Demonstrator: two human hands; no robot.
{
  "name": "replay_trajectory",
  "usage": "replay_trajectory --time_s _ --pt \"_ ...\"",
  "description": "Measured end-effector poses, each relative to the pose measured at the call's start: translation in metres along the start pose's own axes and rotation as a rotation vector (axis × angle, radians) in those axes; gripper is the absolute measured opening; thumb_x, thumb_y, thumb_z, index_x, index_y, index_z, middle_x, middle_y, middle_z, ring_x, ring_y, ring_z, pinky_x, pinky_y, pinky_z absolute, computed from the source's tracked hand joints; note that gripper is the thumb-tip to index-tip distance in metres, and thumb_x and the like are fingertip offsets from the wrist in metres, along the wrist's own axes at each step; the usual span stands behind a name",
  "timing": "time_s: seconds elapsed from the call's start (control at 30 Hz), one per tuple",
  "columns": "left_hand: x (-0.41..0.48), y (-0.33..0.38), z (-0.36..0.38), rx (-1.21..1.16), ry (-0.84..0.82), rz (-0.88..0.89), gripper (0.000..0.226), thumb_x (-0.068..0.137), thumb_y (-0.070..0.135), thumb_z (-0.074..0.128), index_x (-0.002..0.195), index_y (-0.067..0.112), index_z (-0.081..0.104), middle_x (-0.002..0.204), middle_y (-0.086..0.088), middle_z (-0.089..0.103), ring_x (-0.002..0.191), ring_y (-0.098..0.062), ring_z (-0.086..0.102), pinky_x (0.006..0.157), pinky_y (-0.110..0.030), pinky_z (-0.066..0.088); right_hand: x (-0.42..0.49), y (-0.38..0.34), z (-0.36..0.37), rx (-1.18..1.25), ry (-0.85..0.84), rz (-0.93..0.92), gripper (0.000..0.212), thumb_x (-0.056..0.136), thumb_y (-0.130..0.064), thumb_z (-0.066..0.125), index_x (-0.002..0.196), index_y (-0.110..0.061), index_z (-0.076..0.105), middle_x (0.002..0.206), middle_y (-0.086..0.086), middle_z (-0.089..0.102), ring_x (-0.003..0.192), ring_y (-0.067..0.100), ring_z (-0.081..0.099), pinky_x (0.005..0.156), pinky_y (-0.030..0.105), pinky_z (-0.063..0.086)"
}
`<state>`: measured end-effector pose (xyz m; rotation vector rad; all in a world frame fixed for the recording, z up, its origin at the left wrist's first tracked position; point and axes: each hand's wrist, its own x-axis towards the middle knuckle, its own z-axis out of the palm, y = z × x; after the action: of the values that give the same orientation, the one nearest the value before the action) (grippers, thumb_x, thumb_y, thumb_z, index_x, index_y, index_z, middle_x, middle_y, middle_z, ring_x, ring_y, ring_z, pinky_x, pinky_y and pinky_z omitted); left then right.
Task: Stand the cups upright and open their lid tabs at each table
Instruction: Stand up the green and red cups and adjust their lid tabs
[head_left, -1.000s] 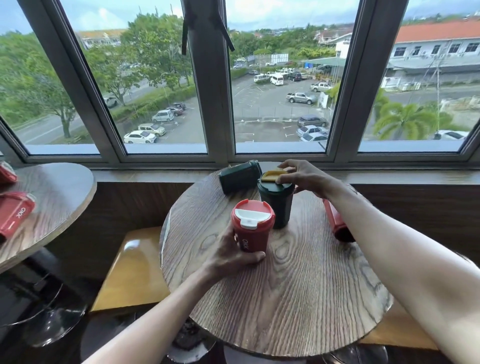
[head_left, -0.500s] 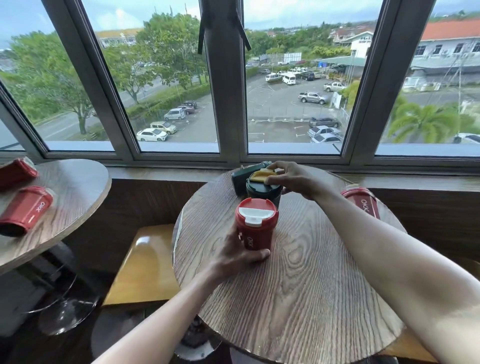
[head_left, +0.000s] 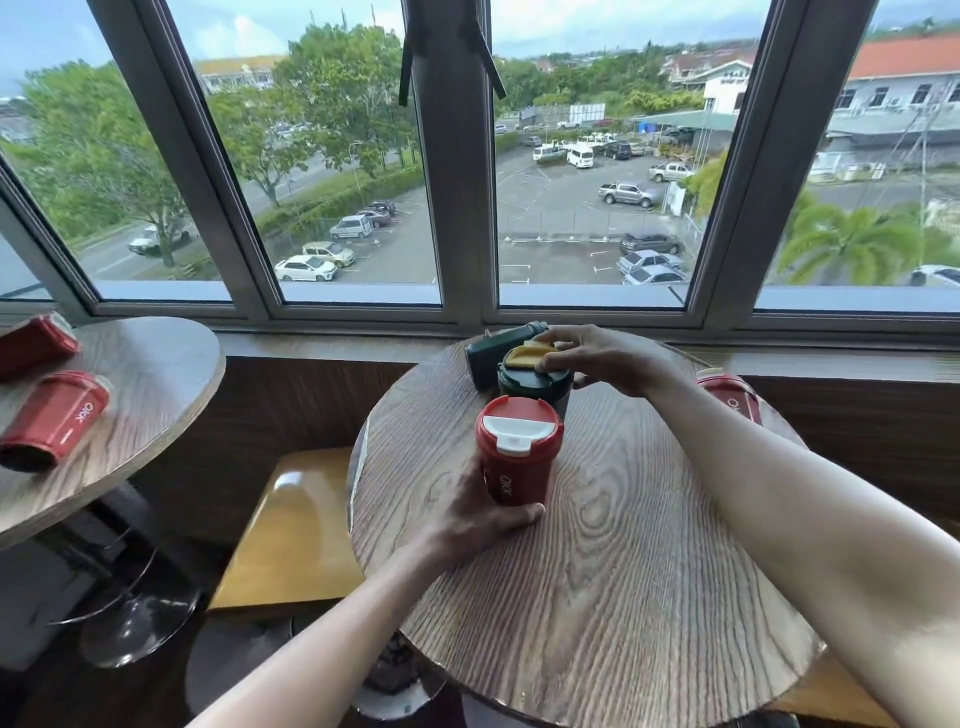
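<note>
While the left hand (head_left: 470, 512) wraps its fingers around the base of the upright red cup (head_left: 517, 451) near the middle of the round table (head_left: 623, 597), the right hand (head_left: 597, 358) pinches the yellow tab (head_left: 524, 356) on the upright green cup (head_left: 535, 379) just behind it; another green cup (head_left: 493, 351) lies tipped beyond

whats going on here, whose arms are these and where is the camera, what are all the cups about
There is no robot: a person wears one camera on the head, looking down at their own arms. On the round wooden table the left hand grips an upright red cup with a white lid tab. The right hand fingers the yellow tab on an upright green cup. Behind it a second green cup lies on its side. Another red cup shows past the right forearm. Two red cups lie tipped on the side table.
</note>
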<state>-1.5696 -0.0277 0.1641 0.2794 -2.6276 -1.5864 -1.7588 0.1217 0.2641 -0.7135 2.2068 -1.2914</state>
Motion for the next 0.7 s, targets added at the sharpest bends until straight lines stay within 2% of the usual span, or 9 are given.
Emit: replay_trajectory --time_s 0.07,0.1,0.2,0.27,0.33,0.47,0.53,0.6,0.7 --pt "-0.001 0.001 -0.001 0.026 -0.006 -0.003 0.084 0.065 0.034 0.087 0.137 0.027 0.043 0.117 0.015 0.06 0.112 -0.004 0.056 0.093 -0.013 0.042 -0.001 0.0 0.003 0.015 -0.001 0.002 0.044 0.085 -0.021 0.071 0.128 -0.019 0.059 0.124 0.016 0.058 0.105 0.024 0.055 0.079 0.035 0.046" --pt "-0.001 0.001 -0.001 0.033 -0.004 -0.004 0.082 0.066 0.034 0.087 0.135 0.027 0.043 0.115 0.015 0.06 0.111 -0.004 0.056 0.089 -0.01 0.04 -0.002 0.001 0.005 0.031 0.003 -0.01 0.045 0.085 -0.02 0.071 0.128 -0.018 0.059 0.123 0.017 0.058 0.105 0.025 0.056 0.078 0.036 0.048" --pt "-0.002 0.003 -0.002 0.077 0.01 -0.009 0.079 0.064 0.037 0.088 0.131 0.028 0.047 0.114 0.014 0.06 0.108 -0.006 0.056 0.082 -0.012 0.037 -0.005 0.004 0.011 0.056 0.023 -0.07 0.042 0.087 -0.016 0.069 0.127 -0.014 0.056 0.112 0.013 0.059 0.099 0.025 0.057 0.074 0.035 0.05" --pt "-0.001 0.004 -0.002 0.097 0.018 -0.01 0.079 0.062 0.04 0.088 0.13 0.028 0.048 0.115 0.013 0.061 0.109 -0.008 0.057 0.086 -0.017 0.039 -0.007 0.003 0.013 0.066 0.032 -0.091 0.039 0.088 -0.014 0.067 0.125 -0.014 0.057 0.102 0.006 0.06 0.093 0.021 0.057 0.071 0.032 0.048" --pt "-0.001 0.003 -0.002 0.107 0.018 0.002 0.081 0.059 0.044 0.087 0.129 0.029 0.049 0.118 0.011 0.062 0.111 -0.009 0.058 0.091 -0.021 0.041 -0.008 0.004 0.013 0.073 0.028 -0.1 0.037 0.088 -0.013 0.067 0.123 -0.016 0.057 0.102 0.005 0.06 0.092 0.02 0.057 0.07 0.031 0.048" --pt "-0.005 0.006 -0.004 0.11 0.031 0.031 0.078 0.063 0.039 0.087 0.13 0.029 0.049 0.112 0.017 0.06 0.106 -0.004 0.056 0.079 -0.005 0.035 -0.008 0.003 0.013 0.076 0.032 -0.093 0.04 0.088 -0.014 0.067 0.126 -0.015 0.056 0.109 0.011 0.059 0.095 0.021 0.057 0.07 0.03 0.05" --pt "-0.006 0.005 -0.005 0.135 0.029 0.044 0.083 0.061 0.046 0.086 0.132 0.03 0.046 0.117 0.014 0.061 0.108 -0.005 0.056 0.087 -0.013 0.04 -0.008 0.002 0.014 0.085 0.029 -0.063 0.04 0.088 -0.014 0.067 0.126 -0.015 0.056 0.111 0.01 0.059 0.099 0.022 0.057 0.075 0.033 0.049" --pt "-0.006 0.0 -0.007 0.134 -0.04 0.044 0.092 0.059 0.05 0.084 0.138 0.031 0.039 0.125 0.011 0.059 0.117 -0.008 0.054 0.099 -0.025 0.042 -0.009 0.004 0.014 0.081 0.021 -0.031 0.04 0.089 -0.021 0.067 0.127 -0.016 0.056 0.115 0.007 0.06 0.106 0.023 0.056 0.084 0.038 0.048" --pt "-0.008 -0.005 -0.019 0.276 -0.172 0.071 0.09 0.065 0.044 0.073 0.14 0.026 0.027 0.128 0.006 0.048 0.122 -0.013 0.043 0.111 -0.039 0.032 -0.011 0.011 0.016 0.101 0.03 0.016 0.046 0.088 -0.049 0.062 0.126 -0.025 0.058 0.125 0.002 0.062 0.114 0.022 0.057 0.097 0.044 0.046"
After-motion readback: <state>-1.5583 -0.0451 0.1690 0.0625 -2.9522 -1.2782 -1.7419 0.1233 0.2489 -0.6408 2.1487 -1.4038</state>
